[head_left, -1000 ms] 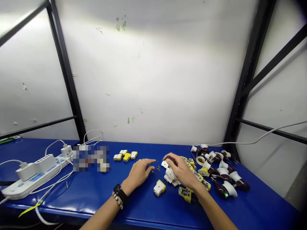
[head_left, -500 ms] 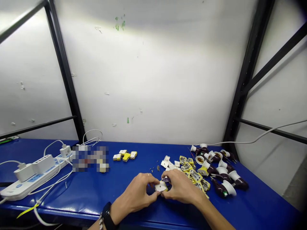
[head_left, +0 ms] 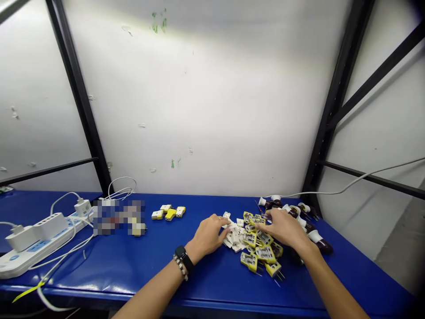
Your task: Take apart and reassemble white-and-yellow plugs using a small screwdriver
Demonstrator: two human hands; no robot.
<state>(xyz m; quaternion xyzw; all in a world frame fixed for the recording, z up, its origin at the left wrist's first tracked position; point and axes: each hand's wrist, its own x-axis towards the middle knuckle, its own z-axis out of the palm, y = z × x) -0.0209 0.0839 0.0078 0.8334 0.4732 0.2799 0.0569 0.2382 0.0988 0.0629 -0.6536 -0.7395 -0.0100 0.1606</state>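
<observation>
Left hand point(head_left: 209, 235) — open, palm down, fingertips on the white plug parts point(head_left: 234, 237), no clear grip. Right hand point(head_left: 283, 228) — open, fingers spread over the yellow plug parts point(head_left: 257, 252), heaped just beside the white, centre right. Lamp sockets point(head_left: 323, 247) — right of the heap, partly behind the right hand. Yellow-and-white plugs point(head_left: 168, 213) — centre left. Power strip point(head_left: 40, 254) — lower left. Blue bench point(head_left: 206, 283); white wall point(head_left: 199, 102) behind, black uprights point(head_left: 78, 97).

Workshop: blue workbench point(head_left: 116, 274), black steel rack point(head_left: 79, 102)
</observation>
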